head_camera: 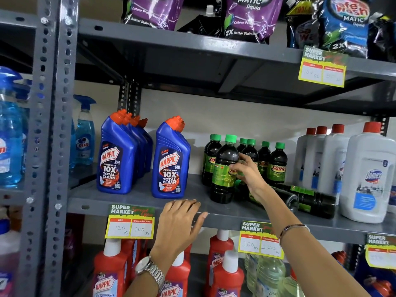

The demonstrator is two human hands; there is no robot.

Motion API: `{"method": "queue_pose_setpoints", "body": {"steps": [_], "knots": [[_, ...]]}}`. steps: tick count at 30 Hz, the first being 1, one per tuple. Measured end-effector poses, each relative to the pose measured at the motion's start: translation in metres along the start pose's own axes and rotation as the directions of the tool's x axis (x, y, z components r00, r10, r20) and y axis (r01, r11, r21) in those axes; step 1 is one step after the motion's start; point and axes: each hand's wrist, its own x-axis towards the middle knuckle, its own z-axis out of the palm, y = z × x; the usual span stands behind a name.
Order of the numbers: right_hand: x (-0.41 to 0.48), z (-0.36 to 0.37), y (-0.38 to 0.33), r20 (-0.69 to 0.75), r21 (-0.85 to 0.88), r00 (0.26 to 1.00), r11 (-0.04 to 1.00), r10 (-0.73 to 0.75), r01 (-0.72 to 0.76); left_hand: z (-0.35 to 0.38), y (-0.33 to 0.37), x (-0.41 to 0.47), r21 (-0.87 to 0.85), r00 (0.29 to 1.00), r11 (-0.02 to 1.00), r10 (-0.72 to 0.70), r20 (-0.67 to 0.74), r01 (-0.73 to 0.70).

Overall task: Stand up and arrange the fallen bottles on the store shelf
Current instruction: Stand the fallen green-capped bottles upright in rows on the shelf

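Observation:
Several dark bottles with green caps and green Sunny labels stand upright at the back of the middle grey shelf (132,201). One such bottle (224,168) stands nearer the front, and my right hand (249,174) is wrapped around its label. Behind my right forearm, two dark fallen bottles (310,199) lie on their sides on the shelf. My left hand (181,220) rests flat on the shelf's front edge, fingers spread, holding nothing.
Blue Harpic bottles (170,161) stand at the left of the same shelf, white Domex bottles (367,174) at the right. Detergent pouches (252,18) hang over the shelf above. Red Harpic bottles (110,269) fill the shelf below. Price tags (130,221) hang on the front edge.

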Motion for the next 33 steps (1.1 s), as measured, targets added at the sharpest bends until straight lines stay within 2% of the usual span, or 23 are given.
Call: {"method": "queue_pose_setpoints", "body": {"steps": [4, 6, 8, 11, 16, 27, 33], "knots": [[-0.001, 0.001, 0.0, -0.067, -0.059, 0.996, 0.997, -0.059, 0.055, 0.0, 0.0, 0.0, -0.001, 1.0, 1.0, -0.003, -0.002, 0.003], [-0.003, 0.0, 0.003, -0.048, -0.015, 0.998, 0.999, -0.039, 0.038, 0.0, 0.0, -0.001, 0.001, 1.0, 1.0, -0.004, 0.0, 0.004], [-0.007, -0.002, 0.007, 0.034, 0.009, 0.999, 1.0, 0.013, -0.013, -0.001, 0.0, 0.0, 0.003, 1.0, 1.0, -0.009, 0.006, 0.009], [-0.013, -0.001, 0.018, 0.158, -0.114, 0.984, 0.991, 0.083, -0.066, -0.001, 0.001, -0.001, -0.006, 1.0, 1.0, -0.018, 0.004, 0.018], [-0.016, -0.003, 0.027, 0.095, -0.1, 0.989, 0.989, 0.116, -0.107, -0.002, 0.001, -0.001, -0.006, 1.0, 1.0, -0.026, 0.014, 0.027], [-0.02, 0.0, 0.037, 0.174, -0.137, 0.975, 0.984, 0.14, -0.117, 0.0, 0.001, -0.001, -0.022, 0.999, 0.999, -0.038, 0.016, 0.038], [-0.018, -0.002, 0.041, 0.158, -0.156, 0.979, 0.982, 0.129, -0.104, -0.001, 0.001, -0.001, -0.018, 0.999, 0.999, -0.039, 0.023, 0.04]]}}
